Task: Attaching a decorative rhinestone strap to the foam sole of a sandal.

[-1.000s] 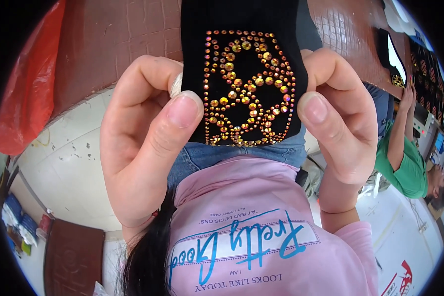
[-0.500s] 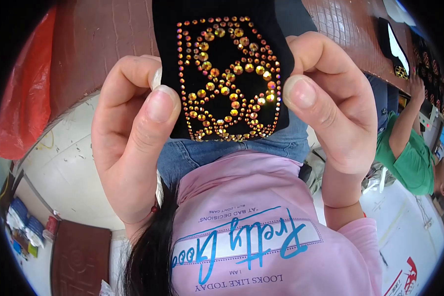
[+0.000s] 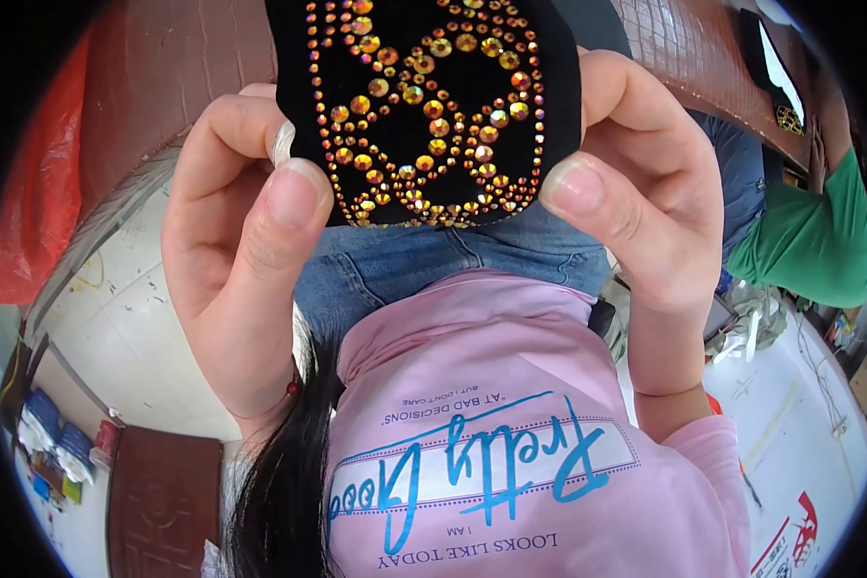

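Note:
A piece of black fabric (image 3: 400,137) studded with amber and orange rhinestones spans the space between my hands at the top middle. The stones run in dotted lines along its sides and form loops and circles inside. My left hand (image 3: 231,217) pinches its left edge between thumb and fingers. On the opposite edge my right hand (image 3: 650,183) has the same thumb-and-finger grip. The fingertips behind the fabric are hidden, and its upper end runs out of view.
A brown table (image 3: 169,67) with a textured top lies beyond my hands, with red plastic (image 3: 43,183) hanging at its left. At right a person in a green sleeve (image 3: 804,236) sits by another rhinestoned black piece (image 3: 775,72). A brown mat (image 3: 164,501) lies on the floor.
The fabric has shifted upward and slightly left with both hands, so its top row of stones is out of view. The other person's arm has moved at right.

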Tool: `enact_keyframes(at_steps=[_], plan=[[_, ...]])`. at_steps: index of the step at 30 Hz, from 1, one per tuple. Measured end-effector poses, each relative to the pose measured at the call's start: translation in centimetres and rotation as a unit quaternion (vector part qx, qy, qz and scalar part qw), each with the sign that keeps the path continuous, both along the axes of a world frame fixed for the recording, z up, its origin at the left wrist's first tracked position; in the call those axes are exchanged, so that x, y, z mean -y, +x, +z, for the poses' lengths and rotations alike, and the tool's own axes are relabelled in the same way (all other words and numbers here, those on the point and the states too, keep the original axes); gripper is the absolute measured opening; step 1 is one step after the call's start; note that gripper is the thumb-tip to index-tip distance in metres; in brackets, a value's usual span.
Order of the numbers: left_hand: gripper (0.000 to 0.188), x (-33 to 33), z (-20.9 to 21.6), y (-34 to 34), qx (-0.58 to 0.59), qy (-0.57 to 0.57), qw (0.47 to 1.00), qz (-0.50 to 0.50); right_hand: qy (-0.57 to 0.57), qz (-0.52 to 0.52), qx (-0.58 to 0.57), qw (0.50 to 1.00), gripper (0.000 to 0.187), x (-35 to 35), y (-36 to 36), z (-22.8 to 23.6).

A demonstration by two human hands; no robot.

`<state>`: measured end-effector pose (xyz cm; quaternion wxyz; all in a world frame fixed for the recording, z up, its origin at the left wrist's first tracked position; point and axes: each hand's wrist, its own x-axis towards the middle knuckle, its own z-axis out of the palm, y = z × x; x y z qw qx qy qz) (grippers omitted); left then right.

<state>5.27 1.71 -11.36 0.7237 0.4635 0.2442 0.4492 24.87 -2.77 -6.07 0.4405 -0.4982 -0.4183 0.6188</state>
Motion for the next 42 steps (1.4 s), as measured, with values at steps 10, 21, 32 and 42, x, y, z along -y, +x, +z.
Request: enact_keyframes(at_steps=[10, 21, 32, 42], plan=[[0.028, -0.2, -1.1, -0.7, -0.074, -0.02, 0.997, 0.0, 0.006, -0.032, -0.01, 0.999, 0.02, 0.5, 0.0, -1.8], [0.027, 0.0, -2.7, -0.7, -0.047, -0.001, 0.999, 0.003, 0.051, -0.083, -0.021, 0.995, 0.021, 0.8, -0.4, -3.8], [0.025, -0.2, -3.1, -0.3, -0.079, -0.057, 0.995, -0.009, 0.06, -0.091, -0.03, 0.994, 0.023, 0.7, -0.5, -4.9], [0.028, 0.5, -2.9, 0.1, -0.152, -0.067, 0.986, 0.024, 0.121, -0.07, 0.019, 0.99, 0.022, 0.7, -0.5, -6.0]])
